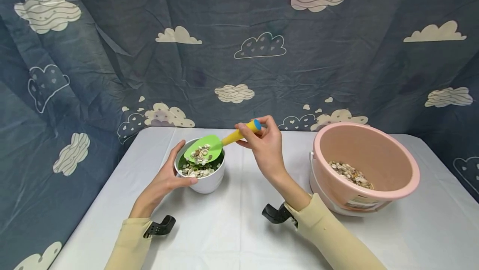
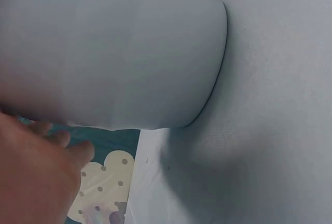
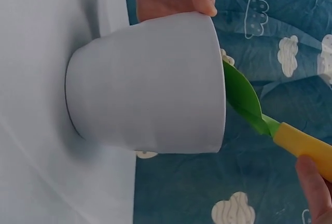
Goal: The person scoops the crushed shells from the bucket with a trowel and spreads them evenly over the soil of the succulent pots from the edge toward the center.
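A white pot (image 1: 209, 184) stands on the table, with small pale stones or shell bits (image 1: 198, 172) inside and dark green showing around them. My left hand (image 1: 166, 176) holds it from the left, thumb along the near rim and fingers around the far side. In my right hand (image 1: 266, 147), fingers and thumb grip the yellow handle of a small shovel (image 1: 212, 142). Its green blade slants down into the pot's mouth, carrying more of the same bits. In the right wrist view, the blade (image 3: 241, 92) passes just inside the rim of the pot (image 3: 150, 86).
To the right stands a pink bucket (image 1: 406, 166) with a pale handle and a heap of similar bits (image 1: 351, 174) at its bottom. A white cloth covers the table (image 1: 232, 236). Behind hangs a dark blue curtain (image 1: 209, 66) with cloud prints.
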A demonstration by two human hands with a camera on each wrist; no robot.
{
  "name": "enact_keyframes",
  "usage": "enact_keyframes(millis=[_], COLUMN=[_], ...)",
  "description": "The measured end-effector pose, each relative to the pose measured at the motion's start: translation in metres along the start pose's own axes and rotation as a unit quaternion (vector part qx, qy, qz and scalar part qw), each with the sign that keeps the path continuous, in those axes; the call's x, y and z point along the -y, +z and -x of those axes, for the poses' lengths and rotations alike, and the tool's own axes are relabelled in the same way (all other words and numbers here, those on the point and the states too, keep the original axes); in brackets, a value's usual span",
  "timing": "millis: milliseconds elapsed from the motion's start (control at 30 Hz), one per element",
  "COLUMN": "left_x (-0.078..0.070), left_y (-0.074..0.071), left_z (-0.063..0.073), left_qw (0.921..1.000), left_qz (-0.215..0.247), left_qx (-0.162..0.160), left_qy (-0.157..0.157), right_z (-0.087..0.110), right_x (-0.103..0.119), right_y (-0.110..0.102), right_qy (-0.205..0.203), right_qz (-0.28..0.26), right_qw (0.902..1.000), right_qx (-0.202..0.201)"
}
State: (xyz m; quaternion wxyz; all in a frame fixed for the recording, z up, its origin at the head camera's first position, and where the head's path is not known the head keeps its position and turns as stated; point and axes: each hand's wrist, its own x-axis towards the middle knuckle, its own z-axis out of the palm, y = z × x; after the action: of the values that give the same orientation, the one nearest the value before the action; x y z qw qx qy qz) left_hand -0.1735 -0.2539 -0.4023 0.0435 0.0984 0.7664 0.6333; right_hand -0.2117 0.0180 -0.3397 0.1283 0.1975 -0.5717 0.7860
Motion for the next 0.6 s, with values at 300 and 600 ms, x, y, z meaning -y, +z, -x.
enact_keyframes(millis=[300, 600], left_x=[0.0003, 0.0001], left_y=[-0.003, -0.0025], left_z=[0.0023, 0.0002], left_qw=[0.997, 0.9999], left_qz=[0.06, 0.011], left_qx=[0.047, 0.01], left_qy=[0.013, -0.006], right_z=[0.0002, 0.001], right_x=[0.0056, 0.0082], right_y=[0.0035, 0.0074], right_qy=[-0.014, -0.009], right_qz=[0.031, 0.031], right_qw=[0.9994, 0.9994], right_qx=[0.009, 0.011])
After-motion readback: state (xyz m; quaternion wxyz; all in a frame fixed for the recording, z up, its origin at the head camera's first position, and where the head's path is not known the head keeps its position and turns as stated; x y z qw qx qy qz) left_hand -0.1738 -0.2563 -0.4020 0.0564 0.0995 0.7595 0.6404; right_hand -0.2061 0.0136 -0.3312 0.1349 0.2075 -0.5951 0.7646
